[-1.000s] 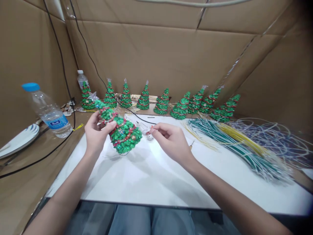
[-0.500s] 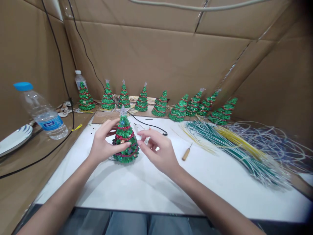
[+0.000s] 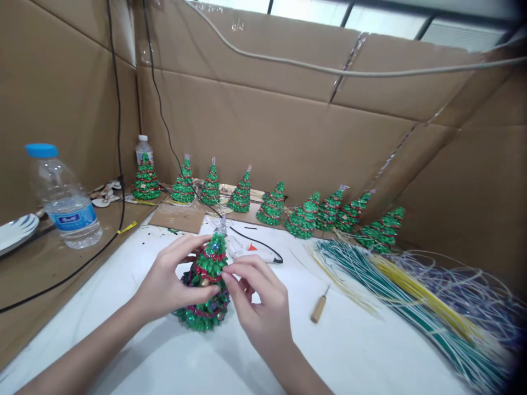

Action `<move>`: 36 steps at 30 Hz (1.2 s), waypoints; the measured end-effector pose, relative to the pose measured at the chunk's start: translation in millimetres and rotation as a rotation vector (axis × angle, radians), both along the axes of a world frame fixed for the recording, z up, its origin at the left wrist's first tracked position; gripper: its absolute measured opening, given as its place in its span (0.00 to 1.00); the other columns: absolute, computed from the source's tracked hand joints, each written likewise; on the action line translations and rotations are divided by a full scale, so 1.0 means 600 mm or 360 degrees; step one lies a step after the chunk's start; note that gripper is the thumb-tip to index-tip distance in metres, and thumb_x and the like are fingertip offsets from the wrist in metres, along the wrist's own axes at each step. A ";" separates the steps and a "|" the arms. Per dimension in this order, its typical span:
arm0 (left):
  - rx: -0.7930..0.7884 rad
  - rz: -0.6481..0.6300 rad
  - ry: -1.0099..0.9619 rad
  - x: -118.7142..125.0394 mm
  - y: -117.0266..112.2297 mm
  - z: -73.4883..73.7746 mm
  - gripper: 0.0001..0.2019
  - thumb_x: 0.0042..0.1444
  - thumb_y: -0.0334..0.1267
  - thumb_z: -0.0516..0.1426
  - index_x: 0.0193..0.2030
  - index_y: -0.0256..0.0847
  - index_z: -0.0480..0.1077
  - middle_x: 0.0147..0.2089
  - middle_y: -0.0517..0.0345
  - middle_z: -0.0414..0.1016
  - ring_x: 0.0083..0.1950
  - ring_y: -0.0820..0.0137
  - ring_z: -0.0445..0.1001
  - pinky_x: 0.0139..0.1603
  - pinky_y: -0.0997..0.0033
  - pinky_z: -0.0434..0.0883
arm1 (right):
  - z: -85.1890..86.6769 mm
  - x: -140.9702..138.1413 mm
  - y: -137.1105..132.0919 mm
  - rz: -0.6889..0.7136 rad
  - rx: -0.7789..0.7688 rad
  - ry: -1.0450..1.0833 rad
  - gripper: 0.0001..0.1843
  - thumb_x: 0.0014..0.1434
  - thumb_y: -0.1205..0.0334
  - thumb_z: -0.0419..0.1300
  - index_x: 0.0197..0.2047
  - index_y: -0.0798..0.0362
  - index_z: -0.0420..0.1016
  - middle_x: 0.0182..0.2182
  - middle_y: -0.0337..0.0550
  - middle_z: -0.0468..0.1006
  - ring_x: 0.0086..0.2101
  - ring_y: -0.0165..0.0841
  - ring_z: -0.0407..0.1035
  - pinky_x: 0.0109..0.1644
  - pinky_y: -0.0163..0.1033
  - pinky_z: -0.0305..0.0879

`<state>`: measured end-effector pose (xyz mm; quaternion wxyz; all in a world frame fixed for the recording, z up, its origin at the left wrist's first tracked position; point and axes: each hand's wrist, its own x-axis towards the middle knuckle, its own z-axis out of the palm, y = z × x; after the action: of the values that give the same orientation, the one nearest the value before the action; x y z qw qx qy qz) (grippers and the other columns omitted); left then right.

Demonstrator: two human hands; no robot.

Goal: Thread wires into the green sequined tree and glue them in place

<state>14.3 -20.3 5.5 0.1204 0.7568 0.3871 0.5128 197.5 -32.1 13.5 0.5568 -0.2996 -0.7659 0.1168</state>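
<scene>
The green tree [image 3: 211,264] is leaning slightly, on or just above the near-left worktop [image 3: 349,345]. The left hand [image 3: 173,282] is grasping it; the right hand [image 3: 265,304] is touching its right side, seemingly adjusting a detail, which is calling for steady bracing. Whether those fingertips are pinching anything is unclear. Beyond, the right hand is partly covering a glue gun [image 3: 263,254].

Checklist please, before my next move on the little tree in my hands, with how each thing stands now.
1. Tree held in left hand, thumb in front: ok.
2. Clear topper at its tip: ok.
3. Right hand pinching something small at the tree's side: cannot tell.
4. Wooden-handled awl lying apart from both hands: ok.
5. Glue gun hot: cannot tell.
6. Blue cap on the near bottle: ok.
</scene>
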 end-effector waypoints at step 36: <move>0.0049 0.0050 0.0060 0.006 -0.001 0.002 0.27 0.46 0.34 0.65 0.55 0.44 0.67 0.44 0.56 0.73 0.41 0.70 0.75 0.39 0.73 0.79 | -0.012 -0.017 -0.008 -0.0041 -0.0165 0.0009 0.08 0.61 0.68 0.57 0.30 0.53 0.71 0.27 0.40 0.72 0.23 0.25 0.63 0.22 0.30 0.60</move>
<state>17.7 -20.9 6.6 0.0935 0.7619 0.3931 0.5063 187.2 -37.2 6.3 0.5443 -0.3374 -0.7533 0.1499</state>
